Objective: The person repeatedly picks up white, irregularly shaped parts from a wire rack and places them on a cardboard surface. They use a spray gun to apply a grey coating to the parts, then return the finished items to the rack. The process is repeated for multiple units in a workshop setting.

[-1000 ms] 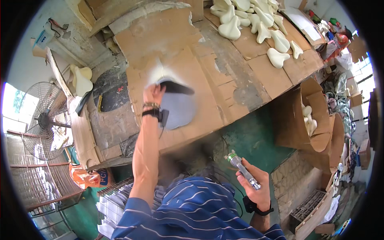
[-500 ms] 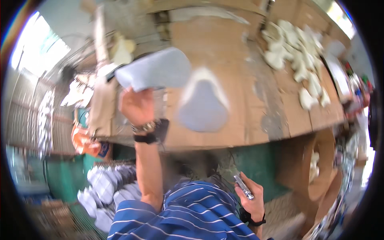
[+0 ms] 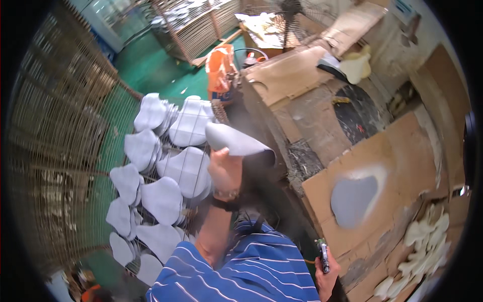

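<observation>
My left hand point(image 3: 225, 171) grips a curved, light grey saddle-shaped pad point(image 3: 234, 137) by its edge, over the left side of the bench. Just left of it, several stacks of similar light grey pads point(image 3: 162, 200) lie on a wire rack point(image 3: 103, 173). At the lower right my right hand point(image 3: 327, 274) is closed around a small metal spray gun point(image 3: 322, 255), held low by the bench edge. A grey pad-shaped patch point(image 3: 353, 200) with a whitish haze along its border shows on the bench's cardboard point(image 3: 402, 156).
Cream saddle-shaped foam pieces point(image 3: 420, 251) are piled at the bench's lower right; another cream piece point(image 3: 356, 66) is at its far end. An orange bag point(image 3: 220, 68) hangs at the bench's far left corner. Slatted racks point(image 3: 196, 30) and a fan point(image 3: 297, 25) stand beyond.
My view has swung left toward the rack of stacked pads. My left hand has carried its pad off the bench toward the rack. The spray gun stays in my right hand.
</observation>
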A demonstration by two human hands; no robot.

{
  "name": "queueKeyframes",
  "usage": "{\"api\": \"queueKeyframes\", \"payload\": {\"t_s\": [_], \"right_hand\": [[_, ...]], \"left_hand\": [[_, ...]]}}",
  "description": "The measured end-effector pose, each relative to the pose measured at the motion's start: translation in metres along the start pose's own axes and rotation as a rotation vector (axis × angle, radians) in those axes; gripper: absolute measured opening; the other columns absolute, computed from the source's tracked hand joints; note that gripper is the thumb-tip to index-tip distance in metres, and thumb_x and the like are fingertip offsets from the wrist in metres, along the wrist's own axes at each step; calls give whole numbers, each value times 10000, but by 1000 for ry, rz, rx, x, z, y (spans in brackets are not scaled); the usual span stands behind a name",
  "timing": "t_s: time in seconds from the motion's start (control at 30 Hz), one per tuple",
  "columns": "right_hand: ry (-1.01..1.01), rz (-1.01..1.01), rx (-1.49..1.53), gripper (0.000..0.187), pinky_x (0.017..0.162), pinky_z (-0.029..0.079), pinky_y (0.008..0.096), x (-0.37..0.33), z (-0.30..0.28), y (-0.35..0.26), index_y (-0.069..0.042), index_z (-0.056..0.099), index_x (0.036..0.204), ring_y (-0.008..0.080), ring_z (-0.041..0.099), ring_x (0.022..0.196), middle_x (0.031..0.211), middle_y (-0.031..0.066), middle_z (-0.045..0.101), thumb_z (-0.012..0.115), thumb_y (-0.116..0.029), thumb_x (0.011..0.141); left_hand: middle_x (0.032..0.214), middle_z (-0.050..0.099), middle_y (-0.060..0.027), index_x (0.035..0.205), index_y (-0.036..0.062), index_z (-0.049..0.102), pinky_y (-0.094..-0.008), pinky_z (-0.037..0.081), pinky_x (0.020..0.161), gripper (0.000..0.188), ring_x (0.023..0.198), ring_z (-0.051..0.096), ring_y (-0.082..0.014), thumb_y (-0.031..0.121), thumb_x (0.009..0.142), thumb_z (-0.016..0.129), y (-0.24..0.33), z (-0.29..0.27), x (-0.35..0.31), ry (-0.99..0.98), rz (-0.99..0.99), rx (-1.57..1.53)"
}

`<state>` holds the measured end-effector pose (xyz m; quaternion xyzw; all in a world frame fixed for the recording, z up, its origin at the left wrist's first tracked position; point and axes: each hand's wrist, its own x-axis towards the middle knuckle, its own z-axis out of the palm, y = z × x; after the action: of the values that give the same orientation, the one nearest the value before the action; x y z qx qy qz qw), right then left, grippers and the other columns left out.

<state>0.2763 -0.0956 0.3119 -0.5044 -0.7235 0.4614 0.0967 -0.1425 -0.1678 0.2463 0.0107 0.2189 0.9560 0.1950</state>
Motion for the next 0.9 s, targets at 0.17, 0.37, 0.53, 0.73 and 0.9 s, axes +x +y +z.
{"api": "queueKeyframes", "payload": {"t_s": [0.17,0.37,0.53,0.73,0.9], "right_hand": [[-111,-103,-124,499,693,488,298,29,12,-32,-37,648,1344,126,573,762,845,105,636,679,31,850],[-218,-106,-172,493,668,470,298,51,29,-52,-54,650,1347,126,548,732,814,101,615,676,18,860],[-272,-166,-197,448,663,458,286,74,37,-34,-41,657,1324,119,522,722,804,78,601,652,22,881],[-237,-155,-196,405,643,434,281,72,43,-27,-5,655,1299,116,485,715,789,54,559,628,36,897],[-212,-131,-159,410,624,418,285,59,43,-35,7,652,1292,113,470,708,783,56,540,632,49,884]], "left_hand": [[1272,654,-110,1343,58,562,-552,523,996,481,1172,641,-295,33,863,562,78,-39,63,51,327,55],[1325,579,-116,1451,107,465,-457,585,908,639,1175,617,-291,30,832,605,137,-101,41,239,595,249],[1462,442,-220,1538,41,305,-503,413,1109,849,1329,469,-396,94,795,712,96,-305,-14,1368,397,1578],[1371,537,-167,1431,100,490,-521,386,1102,808,1294,497,-381,51,695,819,72,-238,-29,958,598,2177],[1061,701,-101,1267,100,628,-472,465,991,480,1014,649,-331,-27,804,639,83,-272,-37,699,468,2217]]}}
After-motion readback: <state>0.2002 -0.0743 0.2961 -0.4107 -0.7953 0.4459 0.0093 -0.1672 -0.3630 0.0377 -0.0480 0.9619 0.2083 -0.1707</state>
